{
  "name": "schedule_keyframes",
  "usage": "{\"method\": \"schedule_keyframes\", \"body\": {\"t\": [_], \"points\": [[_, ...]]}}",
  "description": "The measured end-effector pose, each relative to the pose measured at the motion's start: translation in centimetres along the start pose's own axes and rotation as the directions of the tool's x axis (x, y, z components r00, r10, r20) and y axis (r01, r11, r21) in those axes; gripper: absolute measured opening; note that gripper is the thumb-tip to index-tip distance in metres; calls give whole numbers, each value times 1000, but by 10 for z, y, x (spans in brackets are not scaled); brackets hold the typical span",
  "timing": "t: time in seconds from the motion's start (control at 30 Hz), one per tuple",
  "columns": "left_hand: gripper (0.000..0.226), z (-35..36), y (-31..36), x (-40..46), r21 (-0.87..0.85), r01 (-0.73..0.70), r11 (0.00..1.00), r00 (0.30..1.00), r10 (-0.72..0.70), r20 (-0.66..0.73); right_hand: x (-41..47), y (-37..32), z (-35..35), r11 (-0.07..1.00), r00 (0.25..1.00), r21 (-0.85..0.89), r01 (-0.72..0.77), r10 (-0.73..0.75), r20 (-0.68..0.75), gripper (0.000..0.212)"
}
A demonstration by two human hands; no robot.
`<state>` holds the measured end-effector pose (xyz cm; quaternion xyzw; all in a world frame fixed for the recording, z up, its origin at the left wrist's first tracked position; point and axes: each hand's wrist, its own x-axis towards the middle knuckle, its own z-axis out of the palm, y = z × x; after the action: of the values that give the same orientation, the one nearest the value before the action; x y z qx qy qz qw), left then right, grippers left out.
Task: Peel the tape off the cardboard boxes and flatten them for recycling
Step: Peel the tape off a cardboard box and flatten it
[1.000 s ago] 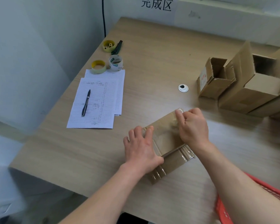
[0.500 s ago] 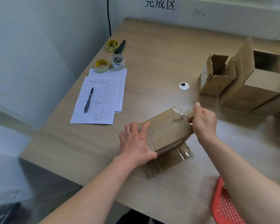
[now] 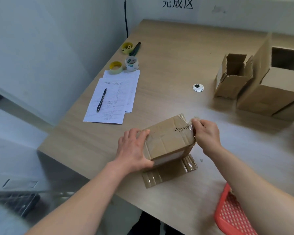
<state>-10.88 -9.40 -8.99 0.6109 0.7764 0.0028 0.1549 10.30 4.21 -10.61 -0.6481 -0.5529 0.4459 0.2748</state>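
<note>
A small brown cardboard box (image 3: 168, 139) stands near the table's front, its lower flaps (image 3: 168, 173) spread flat on the wood and striped with clear tape. My left hand (image 3: 134, 149) grips the box's left side and holds it steady. My right hand (image 3: 205, 134) is at the box's right top corner, fingers pinched on a strip of clear tape (image 3: 187, 123) that is lifted off the cardboard. Two more cardboard boxes stand open at the right: a small one (image 3: 231, 80) and a larger one (image 3: 275, 89).
Lined paper sheets (image 3: 114, 97) with a black pen (image 3: 101, 100) lie at the left. Behind them are two tape rolls (image 3: 124, 65), a yellow dispenser (image 3: 127, 48) and a dark cutter. A cable grommet (image 3: 198, 87) sits mid-table. A red mesh basket (image 3: 232, 214) is at my lower right.
The box rose from lying flat under both hands to standing tilted. My right hand slid from the top to the right corner and pulled the tape loose.
</note>
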Motion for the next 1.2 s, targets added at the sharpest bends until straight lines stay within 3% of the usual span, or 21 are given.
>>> {"method": "schedule_keyframes", "body": {"t": [0.1,0.2,0.4,0.53,0.6,0.67,0.7,0.77,0.93,1.0,1.1,1.2], "points": [[115,-1,-10,-9,16,14,1000,1000,-14,11,-3,-6,2,910,952,319,-264,191,240,37],[116,-3,-14,-11,17,10,1000,1000,-10,9,-14,-13,-1,841,898,356,-406,295,326,31],[113,-2,-13,-12,-9,-14,1000,1000,14,4,-37,9,-9,803,900,417,-426,331,283,49],[113,-2,-13,-11,-10,-16,1000,1000,16,3,-54,16,-25,691,879,554,-464,282,385,57],[112,-1,-13,-11,-8,-21,1000,1000,21,-4,-66,15,-23,824,912,423,-376,248,327,51],[112,-1,-13,-12,-9,-29,1000,1000,29,-4,-75,21,-13,987,975,73,-140,125,183,56],[112,-1,-13,-12,-7,-30,1000,1000,30,-4,-78,24,-7,993,995,-118,-14,26,101,56],[112,-1,-12,-13,-3,-23,1000,1000,23,-8,-81,26,2,934,984,-318,161,-176,-19,49],[111,1,-14,-16,-32,-1,999,1000,0,-10,-78,32,10,830,887,-414,373,-451,-105,45],[110,1,-14,-18,-43,3,999,1000,-3,-9,-75,36,12,859,903,-385,337,-411,-126,45],[110,1,-15,-18,-54,3,999,1000,-3,-8,-72,41,15,978,973,-143,153,-175,-152,47],[111,2,-16,-16,-59,-3,998,1000,3,-6,-64,35,6,985,998,161,-59,57,19,43]]}}
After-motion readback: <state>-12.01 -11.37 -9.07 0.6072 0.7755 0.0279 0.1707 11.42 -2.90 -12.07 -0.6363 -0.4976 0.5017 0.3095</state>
